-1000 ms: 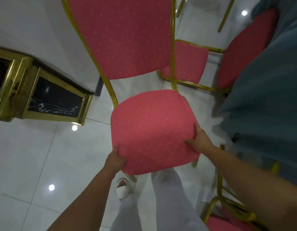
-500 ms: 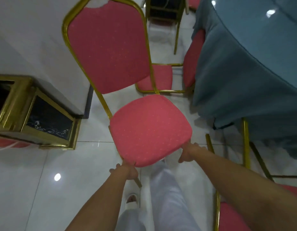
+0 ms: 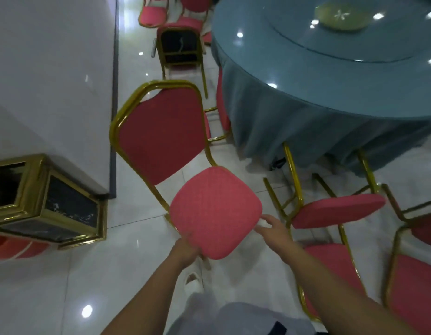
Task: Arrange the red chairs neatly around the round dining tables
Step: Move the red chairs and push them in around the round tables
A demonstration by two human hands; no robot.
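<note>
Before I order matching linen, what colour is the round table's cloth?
Dusty blue tablecloth, seen in the head view.

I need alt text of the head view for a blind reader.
A person's left hand grips the seat edge of a red padded chair with gold metal frame; the right hand is open beside it. A round blue-clothed table stands at right.

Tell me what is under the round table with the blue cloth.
Gold chair legs reach under the hem of the blue cloth, and a red chair is tucked against its edge. The cloth hides the table's own base.
</note>
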